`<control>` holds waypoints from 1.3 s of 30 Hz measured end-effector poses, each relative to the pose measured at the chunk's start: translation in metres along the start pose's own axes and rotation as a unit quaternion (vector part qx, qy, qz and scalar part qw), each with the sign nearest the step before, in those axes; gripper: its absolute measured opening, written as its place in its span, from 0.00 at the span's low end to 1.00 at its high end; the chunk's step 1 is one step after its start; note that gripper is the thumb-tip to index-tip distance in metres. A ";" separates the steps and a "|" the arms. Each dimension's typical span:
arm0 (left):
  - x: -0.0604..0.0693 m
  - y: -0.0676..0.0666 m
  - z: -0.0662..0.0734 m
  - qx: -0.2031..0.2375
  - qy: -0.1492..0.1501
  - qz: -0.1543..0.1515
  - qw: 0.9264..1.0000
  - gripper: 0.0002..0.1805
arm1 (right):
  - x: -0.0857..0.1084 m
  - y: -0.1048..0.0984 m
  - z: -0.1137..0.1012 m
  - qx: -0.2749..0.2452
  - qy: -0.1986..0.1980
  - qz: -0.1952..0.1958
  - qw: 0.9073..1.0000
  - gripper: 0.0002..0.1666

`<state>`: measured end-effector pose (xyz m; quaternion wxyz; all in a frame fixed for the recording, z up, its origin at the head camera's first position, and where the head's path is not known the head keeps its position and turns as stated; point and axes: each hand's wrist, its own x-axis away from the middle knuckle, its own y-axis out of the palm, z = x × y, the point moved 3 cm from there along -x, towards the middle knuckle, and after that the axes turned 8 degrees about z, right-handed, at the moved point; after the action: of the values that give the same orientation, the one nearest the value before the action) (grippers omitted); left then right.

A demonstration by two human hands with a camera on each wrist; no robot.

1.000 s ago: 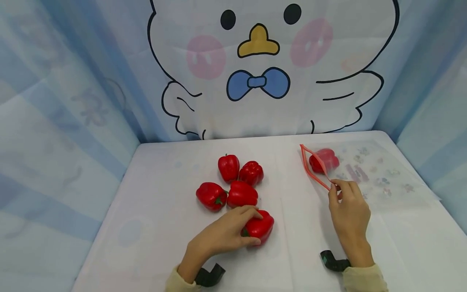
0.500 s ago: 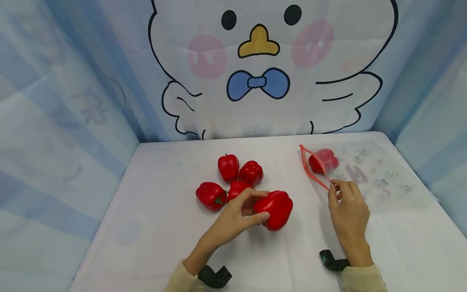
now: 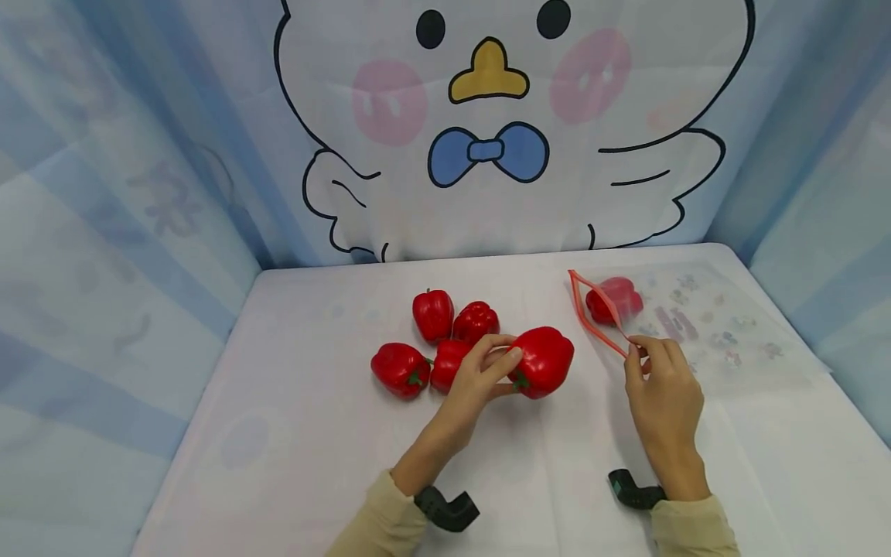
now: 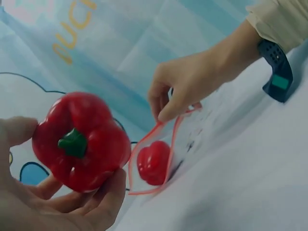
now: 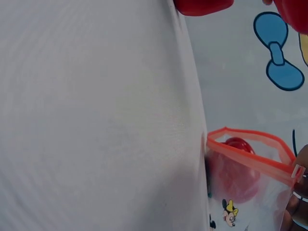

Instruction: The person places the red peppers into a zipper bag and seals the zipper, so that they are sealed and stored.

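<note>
A red bell pepper (image 3: 545, 362) with a green stem is gripped in my left hand (image 3: 476, 379), raised above the table between the other peppers and the bag. In the left wrist view the fingers and thumb curl round the pepper (image 4: 82, 142). My right hand (image 3: 664, 402) pinches the orange-red rim of a translucent zip bag (image 3: 724, 321), whose mouth gapes toward the left. Inside that bag lies another red bell pepper (image 3: 614, 300), seen also in the right wrist view through the printed plastic.
Several more red bell peppers, such as the front-left one (image 3: 401, 370) and the rear one (image 3: 433, 316), cluster left of centre on the white-covered table (image 3: 292, 464). One is partly hidden by my left hand. A patterned curtain (image 3: 487, 209) stands behind the table's far edge.
My left hand has lifted a bell pepper off the table and carried it right and away from me, toward the bag's mouth. My right hand keeps its hold on the rim, nearly still.
</note>
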<state>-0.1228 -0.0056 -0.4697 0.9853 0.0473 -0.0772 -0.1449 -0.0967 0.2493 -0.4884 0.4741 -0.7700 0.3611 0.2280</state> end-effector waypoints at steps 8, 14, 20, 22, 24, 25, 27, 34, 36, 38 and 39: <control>-0.024 0.031 -0.007 0.046 -0.031 0.029 0.998 0.26 | 0.000 0.001 -0.001 0.006 0.000 -0.006 1.000 0.11; -0.045 0.049 -0.008 0.058 -0.043 0.053 0.996 0.26 | -0.003 0.002 0.000 0.006 -0.006 -0.006 1.000 0.10; -0.063 0.063 -0.012 0.074 -0.048 0.086 0.992 0.24 | -0.003 0.002 -0.001 0.002 -0.010 -0.007 1.000 0.11; -0.069 0.067 -0.013 0.078 -0.051 0.096 0.991 0.23 | -0.002 0.001 -0.001 -0.002 -0.012 -0.005 1.000 0.10; -0.073 0.071 -0.015 0.081 -0.054 0.101 0.990 0.23 | -0.001 0.000 -0.002 -0.002 -0.011 -0.004 1.000 0.11; -0.076 0.072 -0.015 0.083 -0.055 0.103 0.990 0.22 | 0.000 0.000 -0.003 -0.002 -0.010 -0.004 1.000 0.11; -0.079 0.075 -0.016 0.084 -0.058 0.107 0.989 0.21 | 0.001 -0.001 -0.003 -0.002 -0.008 -0.004 1.000 0.11; -0.089 0.078 -0.014 0.049 -0.052 0.115 0.991 0.20 | 0.002 0.001 -0.005 0.004 -0.009 -0.008 1.000 0.12; -0.092 0.079 -0.014 0.030 -0.048 0.114 0.992 0.19 | 0.001 0.001 -0.005 0.005 -0.011 -0.006 1.000 0.12; -0.095 0.080 -0.015 0.004 -0.037 0.109 0.993 0.18 | -0.001 0.002 -0.004 0.002 -0.014 -0.002 1.000 0.12; -0.096 0.081 -0.015 -0.011 -0.029 0.101 0.994 0.18 | -0.002 0.002 -0.003 -0.001 -0.017 0.001 1.000 0.12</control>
<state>-0.1889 0.1013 -0.4881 0.9927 0.0244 -0.1083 -0.0465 -0.0997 0.2463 -0.4866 0.4792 -0.7661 0.3537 0.2414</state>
